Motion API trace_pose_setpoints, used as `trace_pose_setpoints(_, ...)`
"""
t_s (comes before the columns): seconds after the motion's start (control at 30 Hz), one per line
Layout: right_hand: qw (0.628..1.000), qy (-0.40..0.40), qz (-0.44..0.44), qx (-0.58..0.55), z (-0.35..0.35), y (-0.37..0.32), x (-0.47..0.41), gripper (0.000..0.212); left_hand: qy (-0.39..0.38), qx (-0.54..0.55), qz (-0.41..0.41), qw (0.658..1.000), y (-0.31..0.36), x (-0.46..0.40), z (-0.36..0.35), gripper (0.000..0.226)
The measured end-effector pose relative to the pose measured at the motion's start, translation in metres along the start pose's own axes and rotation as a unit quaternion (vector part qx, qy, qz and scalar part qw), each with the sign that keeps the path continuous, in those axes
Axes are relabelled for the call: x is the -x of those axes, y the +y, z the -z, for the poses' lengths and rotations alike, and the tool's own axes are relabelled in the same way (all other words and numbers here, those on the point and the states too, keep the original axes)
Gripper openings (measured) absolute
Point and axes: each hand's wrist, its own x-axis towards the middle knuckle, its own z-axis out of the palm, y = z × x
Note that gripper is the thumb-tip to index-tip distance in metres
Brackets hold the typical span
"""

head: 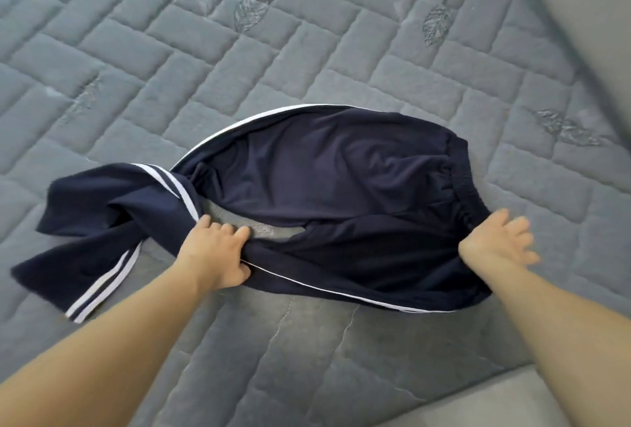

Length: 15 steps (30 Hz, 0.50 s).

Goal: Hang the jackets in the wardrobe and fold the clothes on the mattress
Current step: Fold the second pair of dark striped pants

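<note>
On the grey mattress (239, 61), both hands grip navy trousers (324, 167).

hands (355, 249) gripping navy trousers (317, 167), grey mattress (239, 33)

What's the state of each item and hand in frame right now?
Navy track pants with white side stripes: unfolded, legs bunched and crossed at left, lying on the mattress.
Grey quilted mattress: bare, pants on it.
Left hand: grips the near leg.
Right hand: holds the elastic waistband, fingers spread.
</note>
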Motion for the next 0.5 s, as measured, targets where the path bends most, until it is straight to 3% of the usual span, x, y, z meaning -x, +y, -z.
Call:
trace_pose_setpoints(0.07,0.989,0.065,0.094,0.092,-0.006,-0.016,0.028,0.080,-0.002,-0.036,0.034,0.999,-0.021,0.013,-0.009,0.061)
trace_pose_setpoints(0.13,0.947,0.126,0.284,0.078,-0.023,-0.042,0.073,0.059,-0.001,-0.063,0.054,0.997,-0.038,0.025,-0.013,0.054)
trace_pose_setpoints(0.2,0.888,0.042,0.457,0.017,-0.044,-0.072,0.143,0.042,0.010,-0.072,0.043,0.996,-0.046,0.037,-0.016,0.043)
trace_pose_setpoints(0.27,0.827,-0.072,0.555,0.051,-0.067,-0.097,0.213,0.046,0.014,-0.068,0.014,0.997,-0.049,0.052,-0.018,0.033)
trace_pose_setpoints(0.33,0.791,-0.094,0.586,0.152,-0.083,-0.115,0.254,0.043,0.006,-0.072,0.014,0.997,-0.053,0.070,-0.024,0.026)
trace_pose_setpoints(0.43,0.819,-0.141,0.493,0.257,-0.089,-0.127,0.263,0.036,-0.054,-0.089,0.090,0.991,-0.075,0.098,-0.047,0.027)
trace_pose_setpoints(0.5,0.815,-0.159,0.456,0.320,-0.082,-0.129,0.265,0.037,-0.092,-0.064,0.140,0.984,-0.099,0.118,-0.069,0.027)
